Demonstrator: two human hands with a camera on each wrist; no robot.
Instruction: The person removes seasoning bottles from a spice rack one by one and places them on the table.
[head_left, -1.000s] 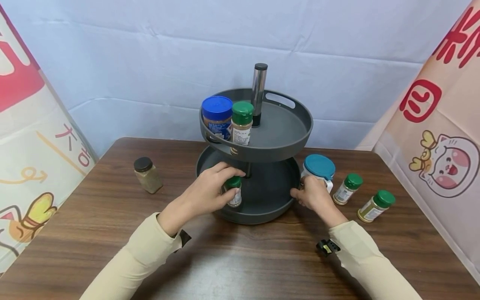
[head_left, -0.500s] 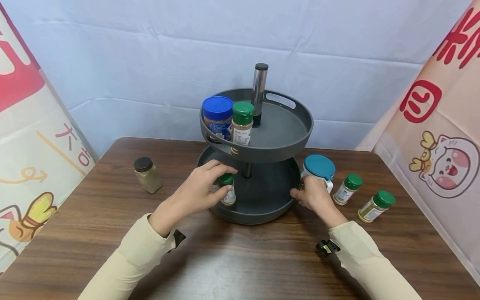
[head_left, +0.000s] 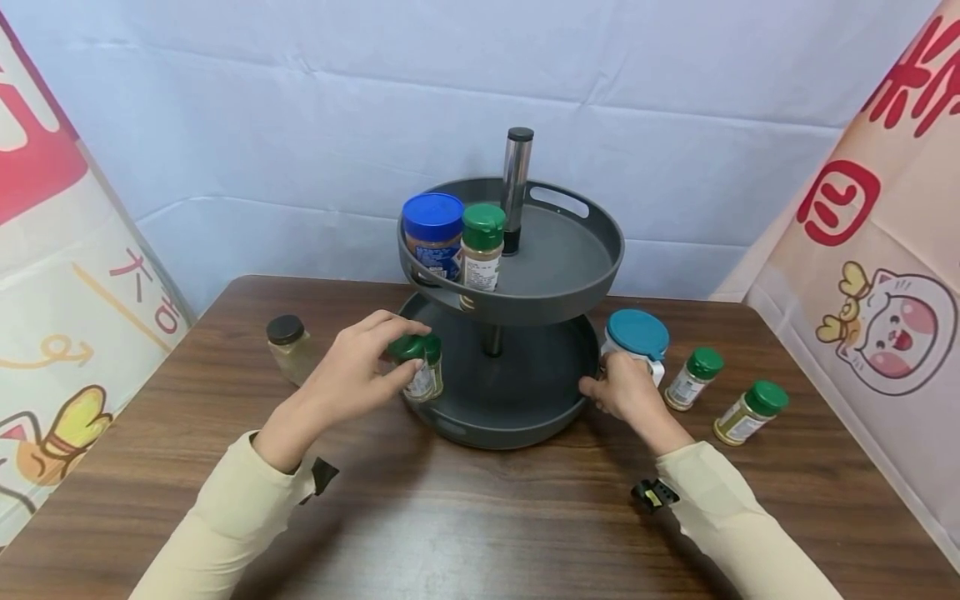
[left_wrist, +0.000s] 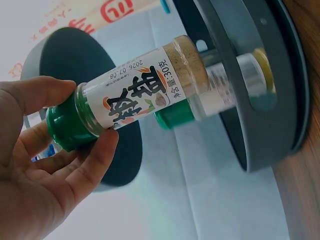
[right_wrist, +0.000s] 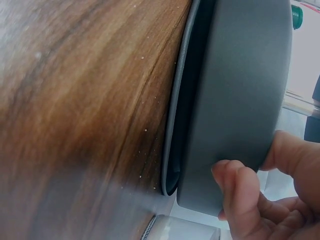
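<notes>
1. shaker (left_wrist: 135, 90) with green lid and white label: pinched at the lid by left hand (head_left: 345, 371), near upright, at left side of lower tray (head_left: 495, 435); cannot tell whether its base touches.
2. second green-lidded jar (left_wrist: 217, 90) stands in lower tray, just beside the held one.
3. right hand (head_left: 626, 387): thumb and curled fingers grip right rim of lower tray.
4. upper tray (head_left: 555, 308): blue-lidded jar (head_left: 432, 225) and green-topped bottle (head_left: 482, 250), side by side, left front.
5. worktop (head_left: 487, 525), right: teal-lidded container (head_left: 637, 333), two green-capped bottles (head_left: 690, 379).
6. worktop, left: black-lidded jar (head_left: 287, 342), partly hidden by left hand.
</notes>
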